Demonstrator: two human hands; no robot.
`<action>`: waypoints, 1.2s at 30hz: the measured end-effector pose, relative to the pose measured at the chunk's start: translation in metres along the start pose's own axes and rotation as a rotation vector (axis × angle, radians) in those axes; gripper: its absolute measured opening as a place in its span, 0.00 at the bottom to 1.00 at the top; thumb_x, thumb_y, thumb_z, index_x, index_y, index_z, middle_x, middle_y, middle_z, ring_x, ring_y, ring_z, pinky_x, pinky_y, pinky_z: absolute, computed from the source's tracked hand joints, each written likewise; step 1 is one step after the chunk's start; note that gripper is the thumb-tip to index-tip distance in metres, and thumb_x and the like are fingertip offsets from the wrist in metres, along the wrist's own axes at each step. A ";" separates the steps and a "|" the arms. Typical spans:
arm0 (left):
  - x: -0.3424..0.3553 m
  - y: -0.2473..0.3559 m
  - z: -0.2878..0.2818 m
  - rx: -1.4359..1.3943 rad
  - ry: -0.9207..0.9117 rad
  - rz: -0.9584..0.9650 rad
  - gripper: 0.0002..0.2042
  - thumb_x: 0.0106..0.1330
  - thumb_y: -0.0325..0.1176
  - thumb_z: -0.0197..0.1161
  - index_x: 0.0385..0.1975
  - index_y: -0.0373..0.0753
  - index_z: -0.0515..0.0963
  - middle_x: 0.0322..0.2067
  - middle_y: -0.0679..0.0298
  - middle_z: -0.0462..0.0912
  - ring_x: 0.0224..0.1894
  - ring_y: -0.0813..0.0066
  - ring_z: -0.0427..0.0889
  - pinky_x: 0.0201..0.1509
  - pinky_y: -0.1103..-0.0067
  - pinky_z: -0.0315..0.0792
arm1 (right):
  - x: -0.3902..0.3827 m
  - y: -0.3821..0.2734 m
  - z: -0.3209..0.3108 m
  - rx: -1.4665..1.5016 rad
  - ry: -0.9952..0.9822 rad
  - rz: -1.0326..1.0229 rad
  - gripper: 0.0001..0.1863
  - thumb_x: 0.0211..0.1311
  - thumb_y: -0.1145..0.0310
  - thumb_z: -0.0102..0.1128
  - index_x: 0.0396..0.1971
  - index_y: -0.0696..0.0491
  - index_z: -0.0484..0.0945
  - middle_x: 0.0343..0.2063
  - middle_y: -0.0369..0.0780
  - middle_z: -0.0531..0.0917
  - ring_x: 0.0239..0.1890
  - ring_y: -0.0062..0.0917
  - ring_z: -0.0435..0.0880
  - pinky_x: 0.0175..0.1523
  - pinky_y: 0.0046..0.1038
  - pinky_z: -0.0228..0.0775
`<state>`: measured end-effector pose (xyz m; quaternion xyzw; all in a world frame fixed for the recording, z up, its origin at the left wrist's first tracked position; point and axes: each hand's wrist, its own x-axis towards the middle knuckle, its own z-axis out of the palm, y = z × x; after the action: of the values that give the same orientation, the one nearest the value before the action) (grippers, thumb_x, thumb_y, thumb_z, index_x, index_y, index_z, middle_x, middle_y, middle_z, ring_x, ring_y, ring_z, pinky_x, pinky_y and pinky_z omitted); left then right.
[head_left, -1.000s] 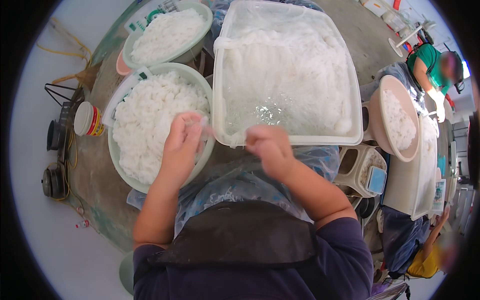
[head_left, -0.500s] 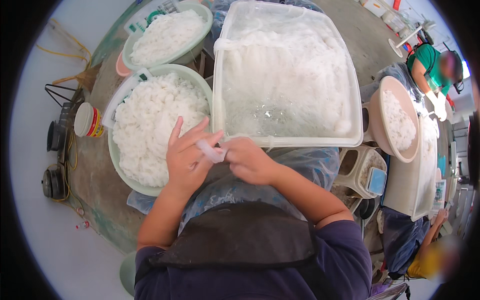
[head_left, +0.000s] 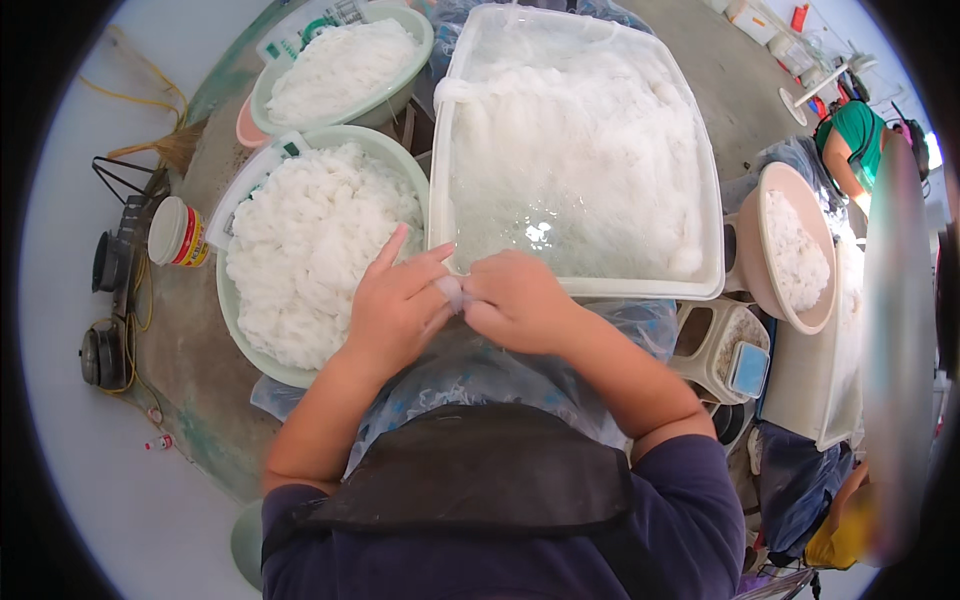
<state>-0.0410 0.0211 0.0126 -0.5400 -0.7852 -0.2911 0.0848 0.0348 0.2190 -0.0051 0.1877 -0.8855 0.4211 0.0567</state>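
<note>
A short, translucent white strip (head_left: 450, 291) of wet, fibre-like material runs between my two hands, just outside the near-left corner of a big white tub. My left hand (head_left: 398, 305) has some fingers stretched out, while its lower fingers and thumb hold one end of the strip. Curled closed, my right hand (head_left: 518, 300) pinches the other end. The tub (head_left: 640, 287) holds water and a mass of loose white fibre (head_left: 580, 150). Left of my hands, a pale green basin (head_left: 232, 325) is heaped with white fibre clumps (head_left: 310, 250).
Behind it stands a second green basin (head_left: 405, 85) of white fibre. To the right, a beige basin (head_left: 800, 318) sits near a plastic stool (head_left: 690, 350). A lidded bucket (head_left: 178, 232) and cables line the left wall. Two co-workers (head_left: 850, 140) are at the far right, partly covered by a blur.
My right hand has moved slightly right and up, and my left hand has shifted right toward it. Less of the strip shows between them. A blurred shape has come in at the right edge.
</note>
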 end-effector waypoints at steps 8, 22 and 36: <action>0.000 0.024 -0.018 -1.616 0.348 -0.526 0.09 0.77 0.37 0.38 0.44 0.40 0.62 0.58 0.37 0.69 0.55 0.46 0.77 0.61 0.60 0.71 | 0.006 0.019 -0.008 -0.047 0.170 0.175 0.12 0.50 0.61 0.60 0.29 0.54 0.75 0.33 0.44 0.77 0.38 0.38 0.77 0.43 0.34 0.69; 0.005 -0.004 -0.008 -0.142 0.085 -0.514 0.16 0.70 0.41 0.53 0.53 0.42 0.71 0.52 0.47 0.74 0.48 0.63 0.71 0.52 0.70 0.66 | 0.001 -0.025 -0.020 0.506 0.195 -0.004 0.10 0.54 0.69 0.47 0.18 0.59 0.69 0.18 0.42 0.71 0.22 0.32 0.72 0.30 0.31 0.65; 0.033 -0.026 -0.034 -0.322 0.387 -0.284 0.20 0.75 0.41 0.44 0.54 0.31 0.71 0.52 0.56 0.76 0.55 0.68 0.74 0.61 0.71 0.65 | 0.031 0.021 0.045 0.243 0.108 0.199 0.16 0.65 0.58 0.48 0.45 0.53 0.71 0.29 0.50 0.79 0.34 0.45 0.79 0.44 0.42 0.71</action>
<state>-0.0840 0.0225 0.0457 -0.3655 -0.7658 -0.5187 0.1045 0.0010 0.1878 -0.0405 0.0817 -0.8380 0.5382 0.0389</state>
